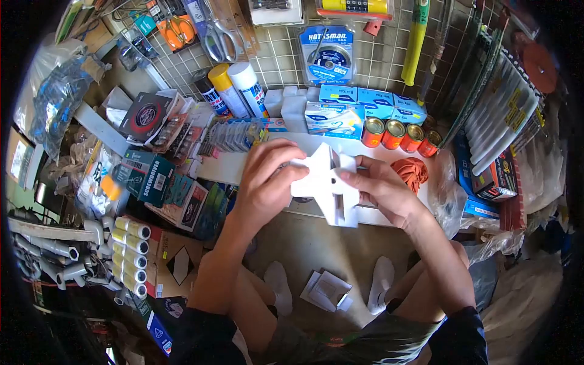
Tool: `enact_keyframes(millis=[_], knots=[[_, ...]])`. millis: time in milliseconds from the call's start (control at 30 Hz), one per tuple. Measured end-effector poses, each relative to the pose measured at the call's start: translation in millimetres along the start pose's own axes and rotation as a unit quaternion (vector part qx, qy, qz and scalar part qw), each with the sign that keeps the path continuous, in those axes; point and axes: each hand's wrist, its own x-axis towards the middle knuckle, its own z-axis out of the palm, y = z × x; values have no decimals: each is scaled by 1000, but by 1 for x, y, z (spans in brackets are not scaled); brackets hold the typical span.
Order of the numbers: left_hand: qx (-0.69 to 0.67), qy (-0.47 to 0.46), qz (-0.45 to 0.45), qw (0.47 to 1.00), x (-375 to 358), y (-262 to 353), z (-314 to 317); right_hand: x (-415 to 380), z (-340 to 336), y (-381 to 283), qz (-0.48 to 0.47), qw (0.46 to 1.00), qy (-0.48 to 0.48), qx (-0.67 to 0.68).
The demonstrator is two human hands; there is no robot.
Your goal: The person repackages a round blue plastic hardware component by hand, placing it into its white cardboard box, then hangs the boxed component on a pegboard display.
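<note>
A white cardboard box with its flaps unfolded is held up in front of me, above the edge of the white shelf. My left hand pinches the flap on its left side, fingers bent. On the other side, my right hand grips the box, with the thumb lying on its near face and the fingers partly hidden behind. A dark slot and a small hole show in the box's middle. Just behind my right hand lies a bundled orange-red cloth-like thing.
Several small orange cans and blue-white boxes line the shelf's back, beside spray cans. A green screwdriver box stands left. Opened cardboard packaging lies on the floor between my feet. Tools hang on the wire grid.
</note>
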Motion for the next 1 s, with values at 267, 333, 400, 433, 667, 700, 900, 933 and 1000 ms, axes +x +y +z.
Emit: enact_keyframes(millis=[267,333,400,433,667,700,900,933,1000], knots=[[-35,112,-168,979,-16,-31,-17,-9,-22,-6,-23,991,117,-59],[-86,163,-212,960,-18,-36,-18,-9,-33,-3,-43,952,138,-271],[-167,216,-259,926,-19,-38,-19,-12,-40,3,-33,895,92,-435],[-178,204,-270,924,-21,-37,-19,-10,-43,15,-55,881,49,-467],[-374,152,-311,860,-11,-19,0,-18,5,43,-186,816,-53,-545],[-419,155,-313,838,-12,-18,5,-16,7,43,-192,809,-103,-546],[-471,178,-380,776,-21,-20,22,-19,-7,44,-127,805,-264,-515],[-497,186,-402,746,-23,-21,23,-17,-10,42,-73,780,-278,-556],[-503,187,-447,715,-25,-20,23,-19,-8,40,-55,773,-215,-595]])
